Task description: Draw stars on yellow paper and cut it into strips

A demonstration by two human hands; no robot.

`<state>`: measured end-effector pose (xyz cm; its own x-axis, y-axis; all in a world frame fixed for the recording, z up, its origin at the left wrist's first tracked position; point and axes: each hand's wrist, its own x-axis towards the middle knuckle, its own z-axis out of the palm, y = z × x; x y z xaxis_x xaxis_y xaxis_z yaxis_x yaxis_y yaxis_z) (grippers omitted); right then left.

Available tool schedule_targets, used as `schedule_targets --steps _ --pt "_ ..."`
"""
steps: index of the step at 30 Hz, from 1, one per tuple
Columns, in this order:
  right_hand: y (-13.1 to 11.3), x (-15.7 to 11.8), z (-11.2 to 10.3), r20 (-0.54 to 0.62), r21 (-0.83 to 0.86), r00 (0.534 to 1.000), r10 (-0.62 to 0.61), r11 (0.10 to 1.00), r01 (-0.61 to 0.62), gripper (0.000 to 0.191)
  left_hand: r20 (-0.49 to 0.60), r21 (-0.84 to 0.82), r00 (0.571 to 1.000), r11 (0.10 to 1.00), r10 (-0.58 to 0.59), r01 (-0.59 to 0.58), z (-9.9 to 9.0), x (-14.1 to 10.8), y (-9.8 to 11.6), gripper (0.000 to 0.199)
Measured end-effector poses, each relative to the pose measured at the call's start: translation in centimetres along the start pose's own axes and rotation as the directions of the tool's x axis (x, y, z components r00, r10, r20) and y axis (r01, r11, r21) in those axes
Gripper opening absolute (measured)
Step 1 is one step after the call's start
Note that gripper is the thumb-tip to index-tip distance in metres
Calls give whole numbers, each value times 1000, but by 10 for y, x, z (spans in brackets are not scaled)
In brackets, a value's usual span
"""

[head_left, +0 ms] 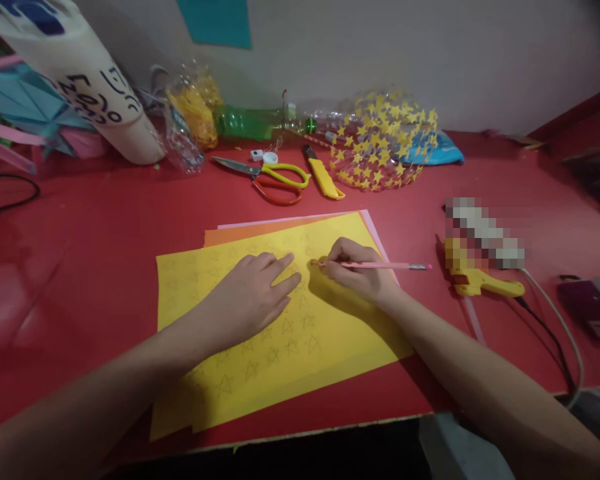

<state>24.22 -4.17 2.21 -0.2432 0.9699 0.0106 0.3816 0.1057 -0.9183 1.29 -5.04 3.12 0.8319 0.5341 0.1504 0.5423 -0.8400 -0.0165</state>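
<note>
Clearly, the relation that counts here is between the pencil (380, 265) and the bare patch of yellow paper (340, 340) between the two hands. The right hand (357, 267) holds the pencil in a closed writing grip, fingers bunched around it near the point. The pencil's long axis runs almost straight across the view, tip to the left, eraser end sticking out to the right past the wrist. The tip hovers over or rests on the paper; the hand's shadow falls there, so I can't fairly say whether it touches.

The left hand (257, 290) is palm down on the sheet, empty, its fingers loosely spread and angled toward the tip. Its foremost fingertips lie just to the left of the tip, near but apart, though the right hand is the nearer one, since the pencil itself is in it.

The yellow paper lies flat on the red table (105, 227), slightly turned, with an orange sheet (217, 238) and a pink sheet (373, 233) showing beneath its far edge. Rows of pencilled stars (287, 325) cover its left part and run down below the left hand's fingers.
</note>
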Motion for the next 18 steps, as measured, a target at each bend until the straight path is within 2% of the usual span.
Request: schedule_targets --steps 9,18 --pt "1 0 2 -25 6 999 30 1000 -30 17 0 14 1000 1000 -2 2 0 0 1 29" --pt "-1 3 -1 -21 -34 1000 -23 999 22 14 24 18 1000 1000 3 -4 0 -1 0 30"
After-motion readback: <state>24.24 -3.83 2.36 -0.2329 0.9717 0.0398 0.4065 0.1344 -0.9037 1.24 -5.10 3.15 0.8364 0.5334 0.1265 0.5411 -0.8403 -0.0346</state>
